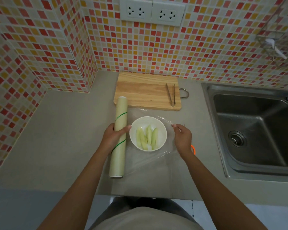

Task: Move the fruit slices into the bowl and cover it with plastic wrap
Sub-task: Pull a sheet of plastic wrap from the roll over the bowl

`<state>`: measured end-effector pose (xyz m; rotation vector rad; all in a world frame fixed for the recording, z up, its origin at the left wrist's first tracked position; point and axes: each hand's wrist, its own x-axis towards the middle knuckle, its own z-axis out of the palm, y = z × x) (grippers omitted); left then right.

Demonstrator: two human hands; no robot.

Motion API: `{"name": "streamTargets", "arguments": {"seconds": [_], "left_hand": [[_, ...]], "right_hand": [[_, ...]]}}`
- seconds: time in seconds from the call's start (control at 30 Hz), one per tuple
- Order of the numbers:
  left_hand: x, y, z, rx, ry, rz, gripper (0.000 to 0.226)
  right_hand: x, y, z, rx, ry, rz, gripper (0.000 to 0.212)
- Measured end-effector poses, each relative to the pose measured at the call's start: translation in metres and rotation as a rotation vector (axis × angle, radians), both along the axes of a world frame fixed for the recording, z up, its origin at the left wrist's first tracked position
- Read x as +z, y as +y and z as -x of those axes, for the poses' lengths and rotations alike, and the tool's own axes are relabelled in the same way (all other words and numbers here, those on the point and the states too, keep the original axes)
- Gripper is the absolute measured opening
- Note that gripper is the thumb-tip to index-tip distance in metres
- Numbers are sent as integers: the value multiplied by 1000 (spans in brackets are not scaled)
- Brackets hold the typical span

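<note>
Your left hand [112,136] is gripping the wrap roll [119,136] just left of the bowl [148,133] w/ fruit slices [147,138] inside; your right hand [182,138] is pinching the clear wrap sheet [165,121] right of the bowl

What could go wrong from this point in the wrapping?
1. The right hand pinches only one edge of the thin plastic film; it could slip or cling to itself.
2. The film spans the light white bowl of fruit slices; tugging against the roll, gripped by the left hand, might drag or tip it.
</note>
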<state>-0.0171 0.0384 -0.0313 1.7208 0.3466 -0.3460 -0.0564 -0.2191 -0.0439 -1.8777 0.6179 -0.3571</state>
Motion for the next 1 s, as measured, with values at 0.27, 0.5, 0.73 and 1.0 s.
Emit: {"name": "streamTargets", "arguments": {"seconds": [0.27,0.5,0.73,1.0], "left_hand": [[-4,3,0,35,11,13,29],[-4,10,-3,30,-36,27,25],[-8,14,-6,-17,-16,35,12],[-8,7,-3,-34,-36,17,13]], "right_hand": [[-2,1,1,12,-3,83,21],[1,0,2,9,-19,95,22],[-4,3,2,-10,110,238,24],[-4,13,0,103,399,655,30]]}}
